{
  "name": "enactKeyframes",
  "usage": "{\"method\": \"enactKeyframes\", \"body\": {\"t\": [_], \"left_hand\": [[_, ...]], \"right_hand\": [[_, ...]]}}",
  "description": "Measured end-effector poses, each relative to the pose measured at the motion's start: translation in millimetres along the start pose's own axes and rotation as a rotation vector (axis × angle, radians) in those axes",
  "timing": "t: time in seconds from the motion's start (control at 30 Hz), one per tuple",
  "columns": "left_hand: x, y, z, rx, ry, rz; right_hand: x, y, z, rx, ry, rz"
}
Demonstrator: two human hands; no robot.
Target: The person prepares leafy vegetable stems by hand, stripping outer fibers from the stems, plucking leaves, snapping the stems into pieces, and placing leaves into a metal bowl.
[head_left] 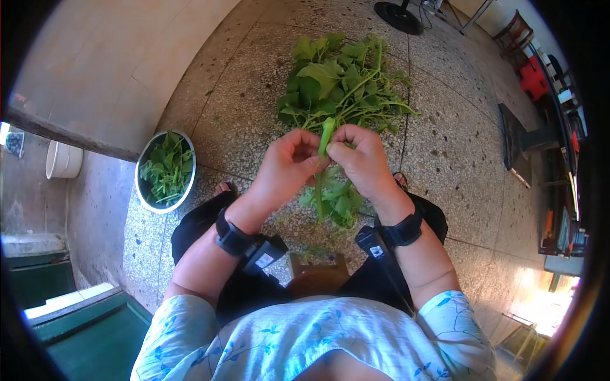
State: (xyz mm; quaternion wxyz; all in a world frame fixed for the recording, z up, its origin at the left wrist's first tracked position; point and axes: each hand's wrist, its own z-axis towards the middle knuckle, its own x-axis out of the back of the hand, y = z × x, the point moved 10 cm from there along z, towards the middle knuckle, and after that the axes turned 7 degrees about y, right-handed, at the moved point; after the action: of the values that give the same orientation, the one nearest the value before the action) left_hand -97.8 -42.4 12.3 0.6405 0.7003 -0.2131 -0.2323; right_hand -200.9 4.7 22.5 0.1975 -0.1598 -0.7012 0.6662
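Observation:
Between my two hands a green stem (327,134) stands nearly upright, its thick end at the top and its lower part hanging below my fingers. My left hand (293,157) pinches it from the left side. My right hand (359,157) grips it near the top, thumb and forefinger pressed together. Leaves (343,202) show below my hands, some partly behind the stem. Just beyond my fingers a large pile of leafy green vines (343,82) lies on the speckled floor (235,108). A metal-rimmed bowl (138,184) at the left holds leaves and cut stems.
A wooden stool (321,265) is between my legs. At the far left are a white bucket (63,160) and a green cabinet (95,340). A black round base (399,18) stands at the top. A red stool (534,79) and chair (513,32) are at the upper right.

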Motion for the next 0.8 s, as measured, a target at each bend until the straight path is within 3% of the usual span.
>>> {"method": "enactKeyframes", "body": {"t": [0.07, 0.13, 0.17, 0.53, 0.8], "left_hand": [[-9.1, -14.6, -2.0, 0.194, -0.183, -0.221], [-11.5, -18.2, -4.3, 0.267, -0.212, -0.359], [-16.0, -20.5, -6.9, 0.339, -0.243, -0.497], [-16.8, -15.2, -8.4, 0.359, -0.292, -0.661], [13.0, -27.0, 6.6, 0.294, -0.184, -0.572]], "right_hand": [[-1.5, 0.8, -1.4, -0.045, -0.042, 0.019], [-11.1, 14.0, -6.6, -0.26, -0.143, 0.277], [-10.5, 15.8, -5.9, -0.26, -0.143, 0.277], [-27.4, 6.5, -13.1, -0.311, -0.35, 0.739], [-5.9, -12.2, -8.8, -0.215, -0.282, 0.72]]}}
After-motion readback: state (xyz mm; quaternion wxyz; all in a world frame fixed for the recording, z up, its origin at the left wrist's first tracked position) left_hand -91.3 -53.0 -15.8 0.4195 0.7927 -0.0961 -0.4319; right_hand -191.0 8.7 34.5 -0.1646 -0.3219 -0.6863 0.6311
